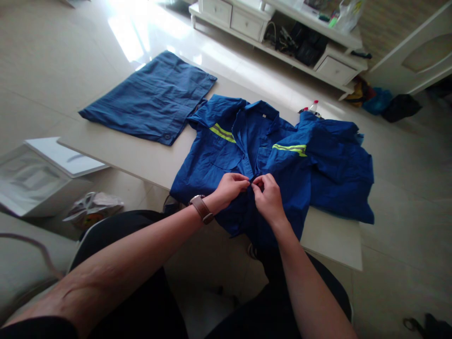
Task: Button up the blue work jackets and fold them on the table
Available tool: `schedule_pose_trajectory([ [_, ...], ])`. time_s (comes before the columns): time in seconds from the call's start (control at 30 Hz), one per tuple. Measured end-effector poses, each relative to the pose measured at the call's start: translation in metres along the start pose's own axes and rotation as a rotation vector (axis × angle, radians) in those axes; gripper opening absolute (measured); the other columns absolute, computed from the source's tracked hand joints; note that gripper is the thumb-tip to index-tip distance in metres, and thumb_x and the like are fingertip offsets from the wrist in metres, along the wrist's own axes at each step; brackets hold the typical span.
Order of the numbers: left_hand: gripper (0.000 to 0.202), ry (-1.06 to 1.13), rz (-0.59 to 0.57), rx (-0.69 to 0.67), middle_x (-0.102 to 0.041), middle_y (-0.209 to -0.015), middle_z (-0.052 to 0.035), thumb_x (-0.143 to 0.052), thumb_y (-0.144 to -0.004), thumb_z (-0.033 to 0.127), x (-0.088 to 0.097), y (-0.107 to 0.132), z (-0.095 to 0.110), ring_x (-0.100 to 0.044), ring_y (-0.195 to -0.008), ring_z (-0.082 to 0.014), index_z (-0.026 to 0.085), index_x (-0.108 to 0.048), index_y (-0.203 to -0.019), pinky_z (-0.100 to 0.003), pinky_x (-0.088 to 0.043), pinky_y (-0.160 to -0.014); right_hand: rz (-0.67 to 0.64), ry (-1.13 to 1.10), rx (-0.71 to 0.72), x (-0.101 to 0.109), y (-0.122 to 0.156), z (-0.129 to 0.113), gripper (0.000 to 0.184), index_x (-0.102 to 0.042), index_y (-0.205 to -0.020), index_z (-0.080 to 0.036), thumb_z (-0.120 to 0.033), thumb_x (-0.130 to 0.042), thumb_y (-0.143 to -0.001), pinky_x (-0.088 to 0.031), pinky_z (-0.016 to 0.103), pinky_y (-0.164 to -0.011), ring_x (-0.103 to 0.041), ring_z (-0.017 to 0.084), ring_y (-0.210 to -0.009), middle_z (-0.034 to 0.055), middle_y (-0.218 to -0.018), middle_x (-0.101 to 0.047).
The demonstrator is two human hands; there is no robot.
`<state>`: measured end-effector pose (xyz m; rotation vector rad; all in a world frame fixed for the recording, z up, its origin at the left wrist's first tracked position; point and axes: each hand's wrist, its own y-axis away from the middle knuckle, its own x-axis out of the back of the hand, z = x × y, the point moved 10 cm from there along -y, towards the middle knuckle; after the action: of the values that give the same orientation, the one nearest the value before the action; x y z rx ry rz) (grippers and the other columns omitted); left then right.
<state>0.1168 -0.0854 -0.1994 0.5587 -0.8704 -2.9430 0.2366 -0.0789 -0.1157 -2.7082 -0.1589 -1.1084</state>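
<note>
A blue work jacket (pixel 219 146) with yellow-and-grey reflective strips lies front side up across the table, its collar away from me and its lower edge hanging over the near side. My left hand (pixel 231 187), with a brown-strapped watch on the wrist, pinches the jacket's front edge partway down. Right beside it, my right hand (pixel 265 192) is closed on the same front placket, fingertips nearly touching the left ones. Whether a button sits between the fingers is hidden. Above the hands the jacket front hangs open at the neck.
Folded blue garment (pixel 151 99) lies on the table's left part; more blue cloth (pixel 341 165) lies at the right. The pale tabletop (pixel 134 157) is narrow. Behind stands a white cabinet (pixel 247 23). A white box (pixel 35 174) and plastic bag (pixel 93 207) are at left.
</note>
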Motion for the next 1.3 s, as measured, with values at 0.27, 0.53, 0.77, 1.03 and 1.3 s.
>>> schedule_pose_trajectory([
  [0.27, 0.013, -0.258, -0.004, -0.303, -0.073, -0.075, -0.0021, -0.069, -0.072, 0.006, 0.002, -0.002, 0.024, -0.063, -0.068, -0.0113, 0.012, -0.075, -0.082, -0.021, -0.045, -0.064, 0.052, -0.022, 0.005, 0.004, 0.001, -0.001, 0.004, -0.058, -0.086, -0.021, -0.021, -0.057, -0.090, -0.047, 0.034, -0.075, -0.056, 0.020, -0.081, 0.0042, -0.089, -0.056],
  [0.53, 0.005, -0.323, -0.041, -0.253, -0.073, -0.073, -0.0026, -0.071, -0.076, 0.009, -0.001, -0.003, 0.025, -0.063, -0.067, -0.0114, 0.012, -0.075, -0.078, -0.021, -0.045, -0.065, 0.002, 0.053, 0.061, -0.001, 0.004, -0.005, 0.012, -0.051, -0.084, -0.024, -0.018, -0.049, -0.094, -0.046, 0.037, -0.078, -0.056, 0.023, -0.085, 0.0056, -0.092, -0.053],
  [0.77, 0.006, -0.129, -0.028, 0.005, -0.067, -0.064, -0.0005, -0.067, -0.081, 0.007, 0.000, 0.004, 0.010, -0.059, -0.059, -0.0095, 0.011, -0.070, -0.079, -0.021, -0.046, -0.062, -0.008, 0.151, 0.098, -0.008, 0.011, -0.011, 0.013, -0.048, -0.088, -0.024, -0.016, -0.043, -0.097, -0.045, 0.037, -0.079, -0.054, 0.024, -0.088, 0.0075, -0.097, -0.051],
  [1.03, 0.008, -0.200, -0.032, -0.009, -0.067, -0.064, -0.0016, -0.067, -0.075, 0.004, 0.004, 0.006, 0.008, -0.058, -0.059, -0.0096, 0.010, -0.072, -0.073, -0.021, -0.043, -0.059, -0.032, 0.192, 0.131, -0.014, 0.012, -0.011, 0.014, -0.048, -0.089, -0.024, -0.015, -0.042, -0.097, -0.046, 0.037, -0.080, -0.053, 0.025, -0.089, 0.0077, -0.097, -0.050],
  [1.3, 0.010, -0.157, 0.038, -0.086, -0.066, -0.064, -0.0003, -0.066, -0.070, 0.003, 0.009, 0.004, 0.011, -0.055, -0.060, -0.0089, 0.011, -0.071, -0.070, -0.021, -0.039, -0.059, -0.088, 0.223, 0.125, -0.014, 0.008, -0.018, 0.010, -0.053, -0.090, -0.024, -0.020, -0.047, -0.098, -0.047, 0.038, -0.082, -0.054, 0.025, -0.091, 0.0081, -0.097, -0.053],
])
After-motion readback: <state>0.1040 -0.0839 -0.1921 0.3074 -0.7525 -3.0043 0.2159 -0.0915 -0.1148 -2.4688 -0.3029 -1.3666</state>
